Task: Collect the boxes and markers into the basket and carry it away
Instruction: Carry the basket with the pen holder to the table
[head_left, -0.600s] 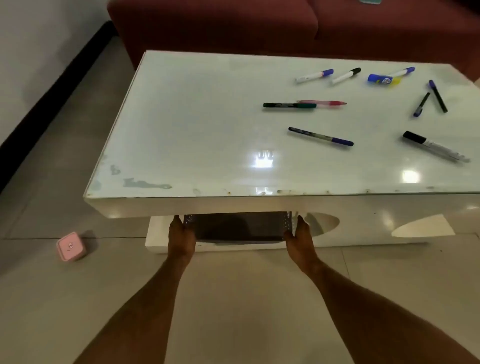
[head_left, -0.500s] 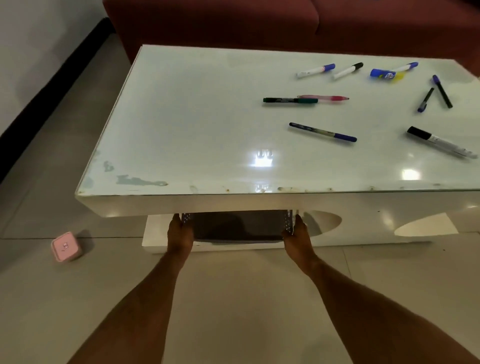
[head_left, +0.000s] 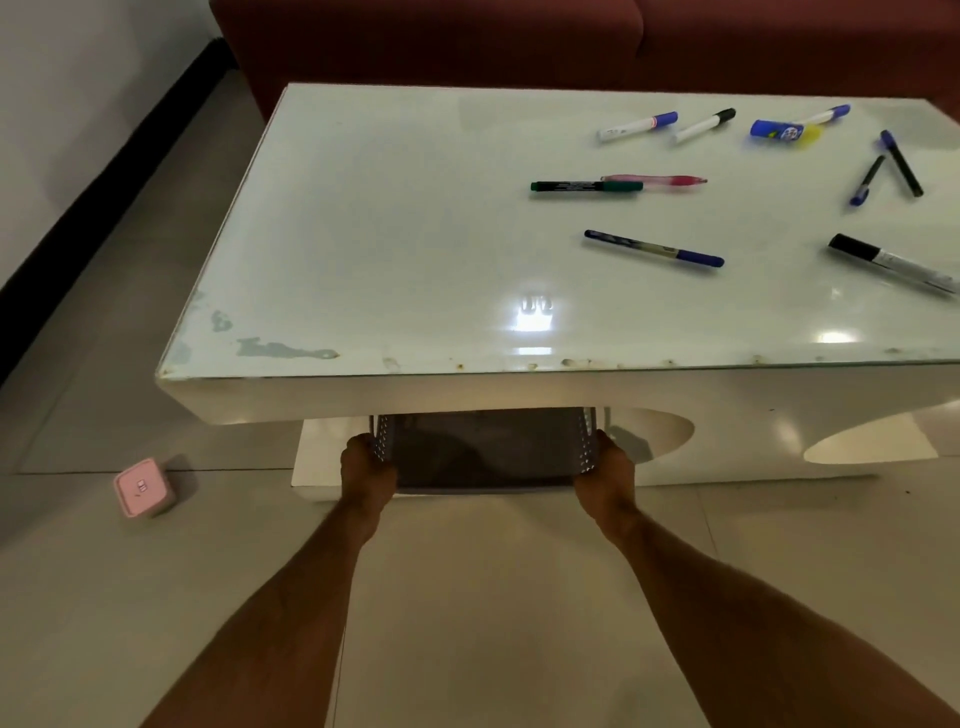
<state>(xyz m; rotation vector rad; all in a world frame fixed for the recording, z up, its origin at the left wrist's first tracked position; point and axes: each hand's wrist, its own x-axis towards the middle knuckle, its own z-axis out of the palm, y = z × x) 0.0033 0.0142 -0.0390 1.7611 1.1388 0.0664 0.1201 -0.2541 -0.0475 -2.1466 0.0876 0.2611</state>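
The basket has slid slightly out from under the tabletop; left hand and right hand grip its sides, contents unclear.

basket — grey, perforated, under table edge | markers — scattered flat on tabletop | pink box — floor

Markers lie scattered across the counter's right half, basket tucked underneath at frame center, small box on the floor lower left.
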